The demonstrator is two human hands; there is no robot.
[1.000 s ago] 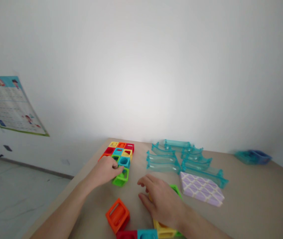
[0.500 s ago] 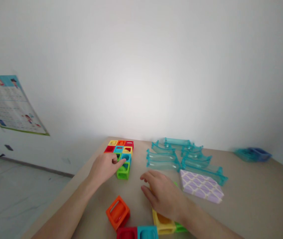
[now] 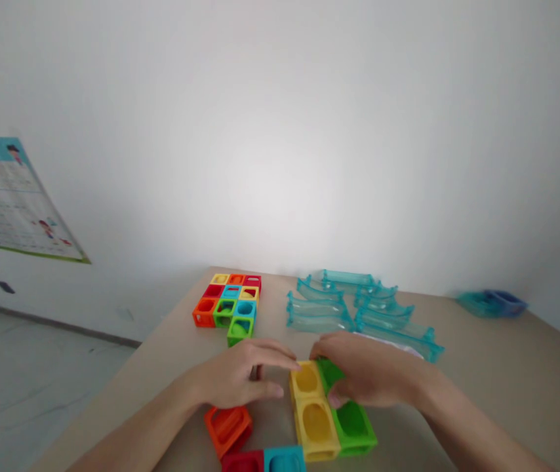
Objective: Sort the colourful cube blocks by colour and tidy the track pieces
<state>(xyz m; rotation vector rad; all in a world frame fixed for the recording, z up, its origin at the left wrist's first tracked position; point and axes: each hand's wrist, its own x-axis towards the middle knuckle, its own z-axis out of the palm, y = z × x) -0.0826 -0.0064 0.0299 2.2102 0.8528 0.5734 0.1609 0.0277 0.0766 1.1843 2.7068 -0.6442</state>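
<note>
My left hand (image 3: 245, 375) is open, with thumb and fingers apart. Its index fingertip reaches the near side of the yellow blocks (image 3: 315, 421), and whether it touches them I cannot tell. My right hand (image 3: 371, 367) is closed around the rear green block (image 3: 328, 372), fingers at its far side and thumb at its near side. Another green block (image 3: 353, 423) sits in front of it, beside the yellow ones. An orange block (image 3: 228, 429) lies turned at an angle below my left hand. At the bottom edge are a red block (image 3: 243, 462) and a blue block (image 3: 284, 460), partly cut off.
Toward the back left, several coloured blocks (image 3: 231, 292) stand in rows. Translucent teal track pieces (image 3: 319, 314) lie at the back middle. A blue piece (image 3: 505, 303) sits at the far right near the white wall. My right hand mostly hides a purple patterned piece (image 3: 391, 342).
My left hand has left the back block group, moving right and nearer, with its fingers spreading. My right hand has shifted right and slightly forward onto the green block, uncovering the yellow ones.
</note>
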